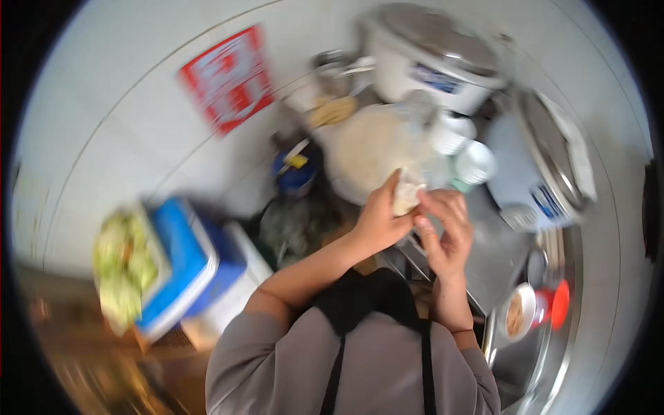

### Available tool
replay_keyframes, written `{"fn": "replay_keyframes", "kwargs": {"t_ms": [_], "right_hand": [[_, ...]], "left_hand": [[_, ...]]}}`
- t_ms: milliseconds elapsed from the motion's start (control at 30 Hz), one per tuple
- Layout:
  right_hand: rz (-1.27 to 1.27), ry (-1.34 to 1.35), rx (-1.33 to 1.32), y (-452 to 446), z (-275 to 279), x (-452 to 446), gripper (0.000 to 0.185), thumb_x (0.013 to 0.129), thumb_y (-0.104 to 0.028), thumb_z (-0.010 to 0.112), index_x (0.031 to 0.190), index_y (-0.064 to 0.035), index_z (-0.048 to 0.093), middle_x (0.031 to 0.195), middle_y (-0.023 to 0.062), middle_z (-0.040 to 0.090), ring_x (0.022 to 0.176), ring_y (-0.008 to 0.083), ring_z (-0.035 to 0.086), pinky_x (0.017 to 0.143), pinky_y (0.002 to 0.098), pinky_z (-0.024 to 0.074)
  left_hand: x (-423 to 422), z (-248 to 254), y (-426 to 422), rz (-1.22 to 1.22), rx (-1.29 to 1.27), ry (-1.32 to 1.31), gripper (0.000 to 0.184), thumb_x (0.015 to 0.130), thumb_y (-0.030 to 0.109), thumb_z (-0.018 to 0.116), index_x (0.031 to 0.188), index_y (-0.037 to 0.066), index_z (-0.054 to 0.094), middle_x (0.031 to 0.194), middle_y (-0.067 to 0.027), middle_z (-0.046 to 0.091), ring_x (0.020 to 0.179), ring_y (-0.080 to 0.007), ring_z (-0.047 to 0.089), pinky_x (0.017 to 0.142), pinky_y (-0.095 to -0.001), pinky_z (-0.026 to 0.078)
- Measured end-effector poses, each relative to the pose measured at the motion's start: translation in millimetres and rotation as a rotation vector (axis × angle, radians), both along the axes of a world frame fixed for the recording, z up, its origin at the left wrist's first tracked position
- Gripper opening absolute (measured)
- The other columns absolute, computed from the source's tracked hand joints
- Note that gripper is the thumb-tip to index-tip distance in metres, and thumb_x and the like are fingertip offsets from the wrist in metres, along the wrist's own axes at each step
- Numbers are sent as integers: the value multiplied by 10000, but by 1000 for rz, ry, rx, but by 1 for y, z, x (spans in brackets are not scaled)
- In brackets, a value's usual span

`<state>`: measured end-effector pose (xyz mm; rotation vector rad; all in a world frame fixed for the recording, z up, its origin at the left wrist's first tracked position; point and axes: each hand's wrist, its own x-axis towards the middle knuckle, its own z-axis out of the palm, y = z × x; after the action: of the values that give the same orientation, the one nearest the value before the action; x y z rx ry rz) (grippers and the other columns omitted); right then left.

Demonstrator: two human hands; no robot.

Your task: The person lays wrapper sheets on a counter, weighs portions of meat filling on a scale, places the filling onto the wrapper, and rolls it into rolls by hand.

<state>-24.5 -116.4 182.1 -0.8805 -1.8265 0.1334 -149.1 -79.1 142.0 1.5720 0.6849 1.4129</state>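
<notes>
A small off-white, doughy-looking piece is held up in front of me, too blurred to tell its exact kind. My left hand is closed around its lower left side, with the thumb along it. From the other side my right hand, fingers curled, closes thumb and fingertips on its right edge. Just beyond the hands lies a wide, round, pale container or mass, its contents smeared by motion. Two white cups or stacks of cups, the farther one and the nearer one, stand to its right.
Two big lidded cookers, one white and one grey-blue, stand along the wall. A metal counter runs on my right, with a bowl of brown food and a red-lidded jar. Leafy greens and a blue box are left.
</notes>
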Motion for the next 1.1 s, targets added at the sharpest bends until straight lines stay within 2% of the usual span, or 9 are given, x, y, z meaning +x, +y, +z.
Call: {"fn": "replay_keyframes", "kwargs": {"t_ms": [100,267,567,667,767,800,867,933,1100], "right_hand": [[229,45,-113,-1,-9,-34,298,721,-17,645,1019,-9,633,895,112,616,816,265,544,731,341,440],[625,47,-84,-23,-27,-109,296,710,-2,638,1006,-11,622,892,102,607,783,256,530,700,324,435],[1250,33,-40,-129,-16,-239,247,711,-10,641,957,-29,645,921,107,598,822,260,550,721,330,441],[1237,174,-179,-168,-19,-286,151,781,-19,601,927,-10,640,956,121,575,878,224,547,773,309,434],[1642,278,-578,-213,-34,-344,68,819,13,558,874,23,598,899,111,564,834,165,532,752,258,422],[1746,233,-638,-231,-44,-364,25,812,6,573,827,13,592,851,97,569,793,157,529,730,248,419],[1906,68,-712,-277,-50,-389,27,807,-3,588,782,9,589,792,83,577,757,157,542,695,245,422],[2081,-69,-604,-320,-52,-409,71,803,-30,618,753,7,586,765,76,585,737,161,553,671,255,428],[2519,-371,-600,-399,-57,-441,69,800,-53,636,769,5,615,761,82,589,738,173,558,682,274,432]], "left_hand": [[-41,-2,-34,61,-206,-112,292,752,110,661,989,12,520,817,-116,626,725,-195,615,674,-301,475],[-108,-30,-111,523,-168,-3,229,752,88,623,954,2,557,803,-80,634,742,-145,601,685,-284,475],[-184,-29,-291,1112,-153,-195,142,786,106,678,802,40,553,666,5,547,640,-57,491,576,-256,421],[-198,-29,-365,1264,-198,-209,179,804,69,661,727,61,500,605,29,467,570,-61,430,518,-252,363],[-204,-5,-452,1350,-52,-157,198,818,58,636,704,54,475,601,1,496,530,-78,474,478,-244,368],[-200,5,-480,1388,-50,-226,202,793,83,671,703,51,494,612,10,475,562,-74,439,501,-262,352],[-194,23,-536,1570,-65,-59,215,773,65,681,679,54,488,597,6,472,545,-89,441,496,-262,343],[-183,39,-581,1721,-4,-139,211,755,31,671,657,54,485,579,-17,490,504,-101,463,465,-255,352],[-155,69,-656,2175,205,-244,202,811,63,573,677,65,422,537,-48,471,406,-111,441,394,-257,391]]}}
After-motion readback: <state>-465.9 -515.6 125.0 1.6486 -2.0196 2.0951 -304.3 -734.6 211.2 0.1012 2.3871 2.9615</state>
